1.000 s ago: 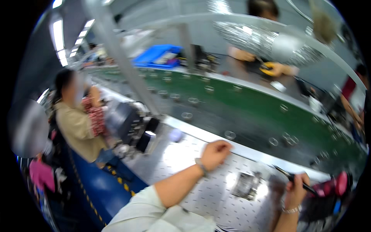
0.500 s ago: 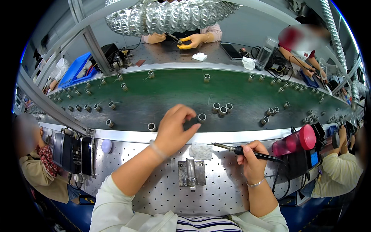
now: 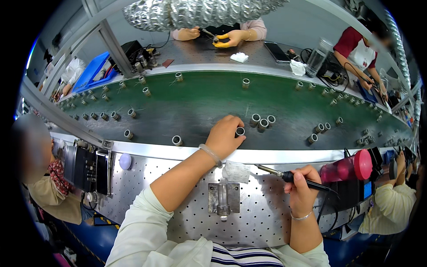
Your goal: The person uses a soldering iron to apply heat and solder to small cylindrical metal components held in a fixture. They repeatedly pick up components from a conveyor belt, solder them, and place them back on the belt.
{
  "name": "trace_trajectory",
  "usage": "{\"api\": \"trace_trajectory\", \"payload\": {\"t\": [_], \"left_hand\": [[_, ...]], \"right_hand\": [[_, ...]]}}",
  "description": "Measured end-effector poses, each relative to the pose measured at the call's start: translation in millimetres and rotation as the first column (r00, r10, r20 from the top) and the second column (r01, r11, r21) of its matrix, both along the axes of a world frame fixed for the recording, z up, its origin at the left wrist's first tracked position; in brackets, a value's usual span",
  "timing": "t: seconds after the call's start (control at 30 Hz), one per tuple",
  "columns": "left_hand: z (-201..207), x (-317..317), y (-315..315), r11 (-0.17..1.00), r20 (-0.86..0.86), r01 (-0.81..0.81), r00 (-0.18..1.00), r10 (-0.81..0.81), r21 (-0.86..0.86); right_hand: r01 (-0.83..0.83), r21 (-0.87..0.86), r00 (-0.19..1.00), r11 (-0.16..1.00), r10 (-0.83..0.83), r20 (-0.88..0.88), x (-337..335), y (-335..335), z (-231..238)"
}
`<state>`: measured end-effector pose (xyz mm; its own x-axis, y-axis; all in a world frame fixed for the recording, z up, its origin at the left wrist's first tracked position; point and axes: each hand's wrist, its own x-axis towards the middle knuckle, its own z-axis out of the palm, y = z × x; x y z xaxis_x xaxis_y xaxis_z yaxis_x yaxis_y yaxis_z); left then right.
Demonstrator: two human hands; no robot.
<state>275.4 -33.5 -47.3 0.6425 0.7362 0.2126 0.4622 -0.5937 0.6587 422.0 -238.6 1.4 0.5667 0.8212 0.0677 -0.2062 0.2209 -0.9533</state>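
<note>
On the green belt, my left hand [image 3: 225, 136] has its fingers curled round a small metal cylinder [image 3: 240, 131] that stands with its ring-shaped top up. My right hand [image 3: 303, 189] grips a soldering iron [image 3: 289, 176] by its black handle, and the metal tip points left above the perforated metal table [image 3: 187, 222]. Between my forearms sits a metal fixture [image 3: 223, 198], a square plate with a cylindrical part lying on it. A crumpled pale cloth or paper [image 3: 236, 171] lies just beyond the fixture.
Several more metal cylinders [image 3: 263, 124] stand along the green belt [image 3: 191, 104]. A pink-lidded jar [image 3: 351, 165] and a soldering station [image 3: 349, 194] are at the right, a black device [image 3: 86, 171] and a lilac egg-shaped object [image 3: 125, 161] at the left. Co-workers sit opposite and on both sides.
My left hand has moved right and closed round the cylinder on the belt. My right hand still holds the soldering iron, and the whole view has shifted slightly.
</note>
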Motion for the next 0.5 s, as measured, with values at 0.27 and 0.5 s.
{"api": "trace_trajectory", "payload": {"t": [0.27, 0.5], "left_hand": [[34, 19, 9, 0.989, 0.177, 0.001, 0.984, 0.026, -0.15], [9, 37, 42, 0.925, 0.115, 0.289, 0.939, -0.324, 0.248]], "right_hand": [[-0.002, 0.018, 1.0, 1.0, 0.002, -0.008, 10, -7, -1], [-0.009, 0.01, 1.0, 1.0, 0.009, -0.013, 7, -6, 2]]}}
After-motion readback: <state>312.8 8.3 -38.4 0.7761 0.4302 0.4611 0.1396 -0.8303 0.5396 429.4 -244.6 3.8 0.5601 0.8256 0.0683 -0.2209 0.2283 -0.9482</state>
